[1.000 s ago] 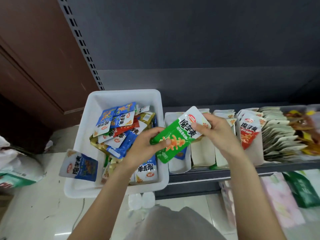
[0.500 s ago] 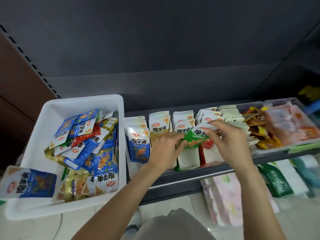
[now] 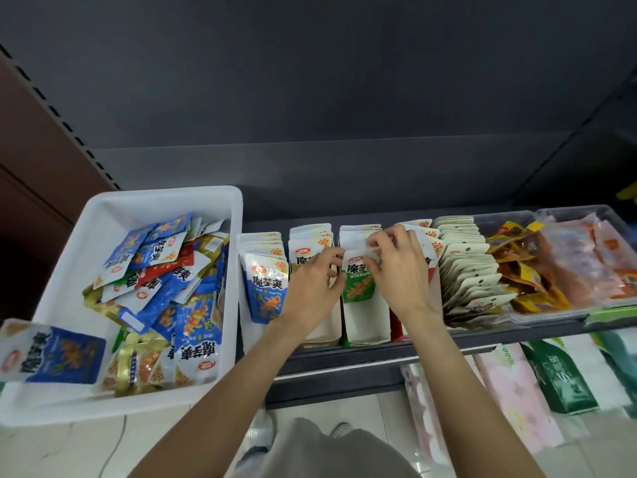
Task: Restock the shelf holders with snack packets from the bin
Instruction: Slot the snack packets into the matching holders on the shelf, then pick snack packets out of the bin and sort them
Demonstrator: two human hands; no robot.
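Standing upright in its white holder (image 3: pixel 362 322), green packet (image 3: pixel 358 284), both hands touching.

Across the upper half of the frame the space above the shelf (image 3: pixel 344 353) stands open up to the dark back panel (image 3: pixel 327 98), so the holders can be reached from above. At centre frame both hands, the left hand (image 3: pixel 310 288) and the right hand (image 3: pixel 400 270), crowd the top of the third holder (image 3: pixel 362 322), closing off its mouth. The holders stand side by side, touching, with no gap between them. At left the white bin (image 3: pixel 144 201) butts against the first holder (image 3: pixel 245 298); its heaped packets (image 3: pixel 165 281) fill most of its inside. At right, fanned white packets (image 3: pixel 468 270) and a clear tray (image 3: pixel 586 301) block the shelf.
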